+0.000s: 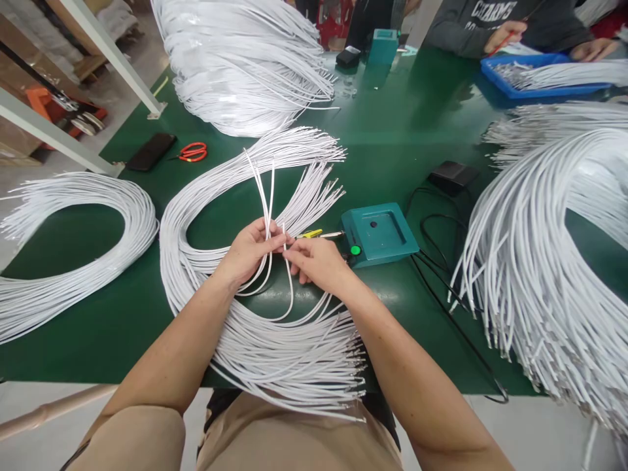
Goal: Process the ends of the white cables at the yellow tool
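My left hand (252,252) is closed around a few white cables (266,196), whose free ends point up past my fingers. Close beside it, my right hand (316,261) pinches one white cable (289,288) near its end; the fingertips of both hands almost meet. Just behind the right hand, a teal device (380,232) with a green button has a metal shaft and a yellow piece (310,233) on its left side. Under and around my hands lies a looped bundle of white cables (171,216), its ends fanned out to the right and toward me.
Further cable bundles lie at left (132,216), back (235,65) and right (530,261). Red-handled scissors (193,152) and a dark phone (151,152) rest at back left. Black cords (441,294) trail right of the device. Across the table, a person works by a blue tray (540,88).
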### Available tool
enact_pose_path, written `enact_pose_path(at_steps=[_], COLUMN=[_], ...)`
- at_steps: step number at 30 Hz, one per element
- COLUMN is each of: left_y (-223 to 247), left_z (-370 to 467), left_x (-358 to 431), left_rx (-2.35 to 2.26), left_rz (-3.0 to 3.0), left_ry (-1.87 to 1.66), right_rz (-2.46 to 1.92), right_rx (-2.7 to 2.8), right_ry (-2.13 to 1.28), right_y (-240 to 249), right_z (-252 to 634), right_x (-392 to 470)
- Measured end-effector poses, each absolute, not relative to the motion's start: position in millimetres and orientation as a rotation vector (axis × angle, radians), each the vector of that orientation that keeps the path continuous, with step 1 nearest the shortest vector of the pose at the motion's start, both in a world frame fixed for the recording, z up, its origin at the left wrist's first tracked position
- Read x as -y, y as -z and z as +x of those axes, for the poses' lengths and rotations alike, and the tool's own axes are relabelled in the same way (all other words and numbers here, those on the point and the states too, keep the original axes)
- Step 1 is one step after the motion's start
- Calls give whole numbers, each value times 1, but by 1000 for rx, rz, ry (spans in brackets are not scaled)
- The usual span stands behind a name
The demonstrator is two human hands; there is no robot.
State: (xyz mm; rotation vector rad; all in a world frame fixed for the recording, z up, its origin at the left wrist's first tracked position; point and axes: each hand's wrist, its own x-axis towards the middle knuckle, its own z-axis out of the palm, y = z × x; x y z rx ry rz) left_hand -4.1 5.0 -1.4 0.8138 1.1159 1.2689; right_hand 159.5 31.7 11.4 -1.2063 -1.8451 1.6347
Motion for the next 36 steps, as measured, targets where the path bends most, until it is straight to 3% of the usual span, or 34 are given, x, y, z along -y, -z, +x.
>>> enact_pose_path(at_steps=[3, 8, 26, 36], left_y=[3, 4, 2, 3], left_z=[-2, 4, 5, 8], left_x=[-5, -1, 2, 2], left_rx=[-1175, -1210, -1110, -1192], left_rz=[853, 1015, 1045, 1161], left_ry=[-1267, -1188, -1156, -1095], right_rz=[-1200, -1161, -870, -896], right_rx=[1673, 1602, 956, 983], right_ry=[-1433, -1399, -2045, -2110], right_y=[-12, -6, -11, -11], right_z=[163, 160, 158, 158], right_x=[-37, -38, -38, -40])
